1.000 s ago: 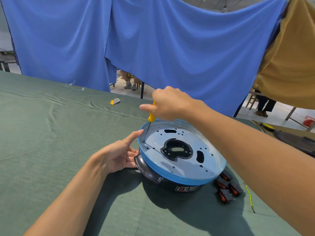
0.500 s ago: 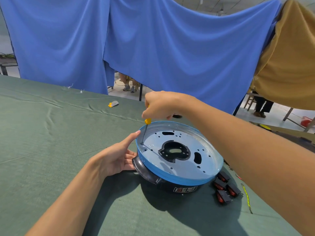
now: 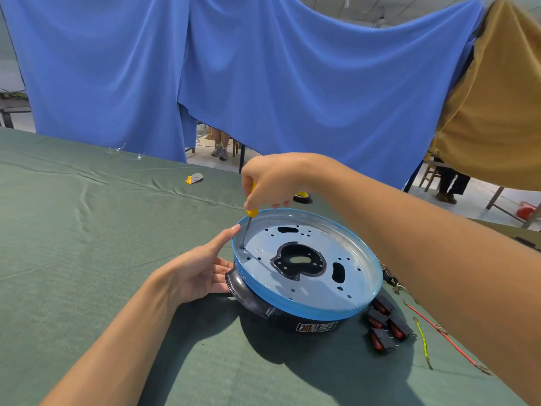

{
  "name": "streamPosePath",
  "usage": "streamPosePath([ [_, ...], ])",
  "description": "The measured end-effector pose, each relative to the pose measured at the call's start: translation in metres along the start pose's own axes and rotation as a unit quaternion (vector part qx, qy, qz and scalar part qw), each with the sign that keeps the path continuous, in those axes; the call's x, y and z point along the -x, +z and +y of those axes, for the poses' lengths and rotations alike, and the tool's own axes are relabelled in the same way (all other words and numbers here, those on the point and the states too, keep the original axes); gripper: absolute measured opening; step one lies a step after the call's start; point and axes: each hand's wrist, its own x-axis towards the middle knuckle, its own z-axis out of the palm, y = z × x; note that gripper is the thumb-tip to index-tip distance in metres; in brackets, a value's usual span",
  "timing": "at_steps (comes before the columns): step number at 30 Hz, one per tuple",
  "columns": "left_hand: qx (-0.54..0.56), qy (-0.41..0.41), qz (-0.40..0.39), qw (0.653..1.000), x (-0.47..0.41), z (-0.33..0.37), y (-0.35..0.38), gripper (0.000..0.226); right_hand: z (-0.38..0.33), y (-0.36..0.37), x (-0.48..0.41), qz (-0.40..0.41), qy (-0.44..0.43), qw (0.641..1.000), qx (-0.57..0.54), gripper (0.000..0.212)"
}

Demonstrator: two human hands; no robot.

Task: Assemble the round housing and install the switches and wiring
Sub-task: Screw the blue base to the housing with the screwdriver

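Housing [image 3: 307, 306] sits on the green desk [image 3: 87, 244], round and blue at the edge, with its open side up so the holes in the grey plate [image 3: 322, 244] can be reached; the right grip [image 3: 275, 180] is curled tight round the yellow screwdriver [image 3: 251, 213] and holds it almost straight up, with the tip in a hole near the plate's left edge; the left grip [image 3: 199, 271] is open, with fingers flat on the housing's side and one fingertip on the rim, likely to stop it from turning or sliding; the black switches [image 3: 386, 326] lie on the desk just to the right of the housing, not put in yet, and I think they are kept close for the next job.
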Motion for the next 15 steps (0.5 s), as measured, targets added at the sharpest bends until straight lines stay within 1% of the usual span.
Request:
streamPosePath([
  [2, -0.002, 0.000, -0.001, 1.000, -0.001, 0.000, 0.000, 0.092, -0.001, 0.003, -0.001, 0.032, -0.027, 0.999, 0.013, 0.021],
  [4, -0.001, 0.000, -0.004, 1.000, -0.001, 0.000, -0.001, 0.090, -0.001, 0.009, -0.005, 0.066, -0.030, 0.997, 0.029, 0.029],
  [6, 0.000, 0.001, -0.009, 1.000, -0.002, -0.001, -0.002, 0.088, 0.000, 0.015, -0.009, 0.086, -0.012, 0.996, 0.019, 0.038],
  [8, -0.002, 0.002, -0.012, 1.000, -0.002, -0.001, -0.002, 0.088, 0.000, 0.014, -0.010, 0.083, 0.015, 0.996, 0.023, 0.046],
  [10, -0.005, 0.004, -0.013, 1.000, -0.003, -0.002, -0.002, 0.087, -0.002, 0.009, -0.007, 0.057, 0.025, 0.997, 0.039, 0.051],
  [11, -0.005, 0.004, -0.013, 1.000, -0.003, -0.002, -0.002, 0.087, -0.002, 0.006, -0.004, 0.036, 0.024, 0.998, 0.039, 0.048],
  [13, -0.004, 0.004, -0.010, 1.000, -0.004, -0.002, -0.003, 0.086, -0.004, 0.000, -0.001, -0.004, 0.009, 1.000, 0.013, 0.030],
  [15, -0.004, 0.005, -0.007, 1.000, -0.004, -0.002, -0.003, 0.084, -0.005, -0.001, 0.001, -0.002, -0.021, 1.000, -0.010, 0.020],
])
